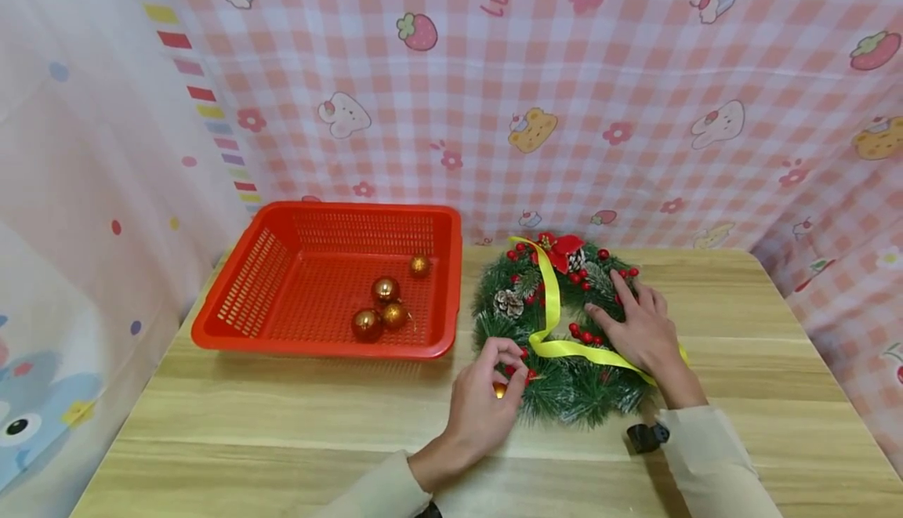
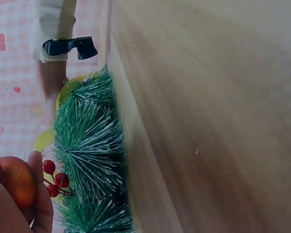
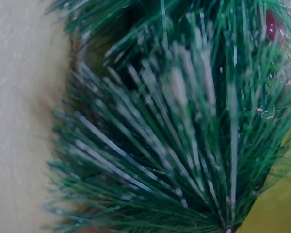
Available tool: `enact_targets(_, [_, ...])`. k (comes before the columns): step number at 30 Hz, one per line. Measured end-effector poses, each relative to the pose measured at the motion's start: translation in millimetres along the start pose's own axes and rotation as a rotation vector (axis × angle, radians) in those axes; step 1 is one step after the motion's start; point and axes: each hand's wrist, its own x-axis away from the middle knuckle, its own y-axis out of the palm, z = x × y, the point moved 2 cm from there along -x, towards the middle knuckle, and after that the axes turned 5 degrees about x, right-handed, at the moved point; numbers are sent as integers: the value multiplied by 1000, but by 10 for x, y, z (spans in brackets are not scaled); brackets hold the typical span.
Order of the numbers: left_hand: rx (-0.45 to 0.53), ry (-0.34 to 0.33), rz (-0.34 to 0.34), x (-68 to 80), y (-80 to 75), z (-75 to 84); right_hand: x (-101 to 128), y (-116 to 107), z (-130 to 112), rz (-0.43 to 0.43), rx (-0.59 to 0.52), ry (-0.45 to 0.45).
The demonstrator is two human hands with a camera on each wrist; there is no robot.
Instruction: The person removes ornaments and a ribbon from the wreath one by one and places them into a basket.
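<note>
A green wreath (image 1: 592,393) with red berries, pinecones and a red flower lies on the table. Yellow ribbon (image 1: 553,291) runs loosely across it. At the wreath's near left edge, my left hand (image 1: 480,404) pinches a gold ball ornament (image 2: 17,180) between thumb and curled fingers, beside a sprig of red berries (image 2: 58,180). My right hand (image 1: 643,330) rests on the wreath's right side with fingers spread, the ribbon passing by its wrist. The right wrist view holds mostly blurred green needles (image 3: 174,145) and no fingers.
Left of the wreath stands a red plastic basket (image 1: 282,343) with several gold ball ornaments (image 1: 386,289) in it. A checked curtain (image 1: 451,79) hangs behind the wooden table (image 1: 247,424). A black wrist mount (image 1: 647,437) sits at the right cuff.
</note>
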Motion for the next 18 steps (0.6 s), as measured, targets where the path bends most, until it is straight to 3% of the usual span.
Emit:
enact_targets(3, [-33, 31, -18, -17, 20, -3, 2, -4, 3, 3, -1, -1])
enact_targets(10, [16, 34, -64, -1, 20, 2, 1, -4, -3, 8, -3, -4])
enact_targets(18, [40, 99, -147, 19, 16, 10, 9, 2, 2, 17, 1, -6])
